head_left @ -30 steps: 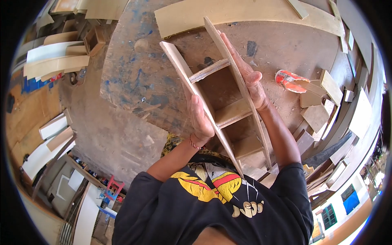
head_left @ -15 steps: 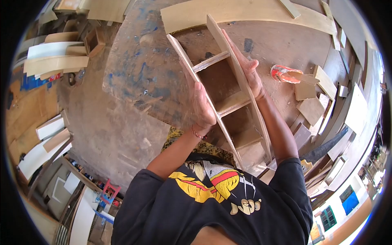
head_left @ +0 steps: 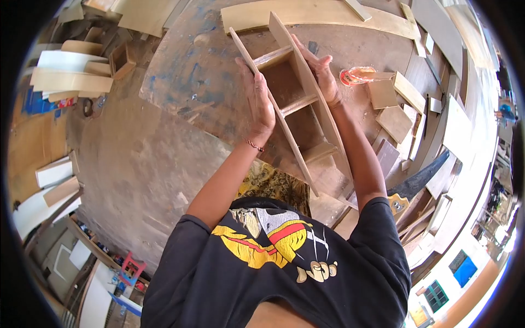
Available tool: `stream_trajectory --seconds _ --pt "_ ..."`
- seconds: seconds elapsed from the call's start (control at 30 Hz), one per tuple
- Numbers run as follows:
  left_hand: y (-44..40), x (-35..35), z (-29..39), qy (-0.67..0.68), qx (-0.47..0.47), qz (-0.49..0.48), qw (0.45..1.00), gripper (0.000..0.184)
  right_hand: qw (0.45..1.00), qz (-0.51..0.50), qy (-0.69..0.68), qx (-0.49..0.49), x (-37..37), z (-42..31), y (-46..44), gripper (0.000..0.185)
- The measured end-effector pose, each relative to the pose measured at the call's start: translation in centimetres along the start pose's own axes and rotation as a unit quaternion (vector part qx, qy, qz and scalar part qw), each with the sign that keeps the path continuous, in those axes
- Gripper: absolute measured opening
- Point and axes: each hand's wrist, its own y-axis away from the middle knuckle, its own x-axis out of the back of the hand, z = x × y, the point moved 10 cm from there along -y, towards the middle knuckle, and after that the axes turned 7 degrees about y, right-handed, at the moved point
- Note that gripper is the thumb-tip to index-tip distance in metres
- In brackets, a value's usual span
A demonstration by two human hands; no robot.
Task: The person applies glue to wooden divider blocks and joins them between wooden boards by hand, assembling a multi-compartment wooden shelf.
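A narrow wooden shelf frame (head_left: 301,103) lies between my hands, made of two long side boards joined by several short cross pieces. My left hand (head_left: 258,104) presses along its left board, thumb up near the edge. Against the outside of the right board, my right hand (head_left: 324,76) lies with its thumb sticking out. Together they grip the frame from both sides; some fingers are hidden behind the boards. The frame slants, its near end close to my shirt.
An orange-and-white can (head_left: 353,76) with a wooden stick lies right of the frame. Past it are plywood offcuts (head_left: 395,123) and a handsaw (head_left: 421,177). A long curved board (head_left: 306,13) lies at the far edge of the paint-stained worktable (head_left: 180,82). Stacked boards (head_left: 71,79) stand left.
The shelf frame and both hands have moved away from my body, with my arms stretched further. The surroundings have shifted slightly left in view. Both hands still hold the frame.
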Motion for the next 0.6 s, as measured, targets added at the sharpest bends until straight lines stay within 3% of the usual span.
stream_trajectory --seconds 0.1,0.2,0.23,0.27,0.33,0.53,0.6 --pt "1.2 0.1 0.5 0.162 0.034 0.045 0.985 0.067 0.993 0.008 -0.12 0.002 0.2 -0.8 2.1 0.094" --pt "4.7 -0.5 -0.1 0.237 0.068 0.074 0.966 0.068 0.996 0.011 -0.09 -0.012 0.0 -1.1 4.4 0.097" --pt "5.9 -0.6 0.3 0.189 0.066 0.065 0.978 0.07 0.999 0.02 -0.037 -0.015 0.0 -1.6 4.9 0.1" --pt "6.9 -1.0 -0.6 0.259 0.066 0.08 0.96 0.071 0.999 0.016 -0.039 -0.015 0.2 -1.4 5.2 0.1" --pt "8.7 -1.5 0.1 0.251 0.075 0.09 0.961 0.07 0.999 0.008 0.033 0.027 0.0 -1.6 5.4 0.099" --pt "10.1 -2.8 1.1 0.19 0.075 0.059 0.977 0.07 0.998 0.035 0.032 0.05 -0.1 -1.7 6.6 0.095" --pt "10.6 -3.2 2.0 0.236 0.11 0.067 0.963 0.064 0.997 0.063 0.002 0.045 0.0 -1.8 6.6 0.096"
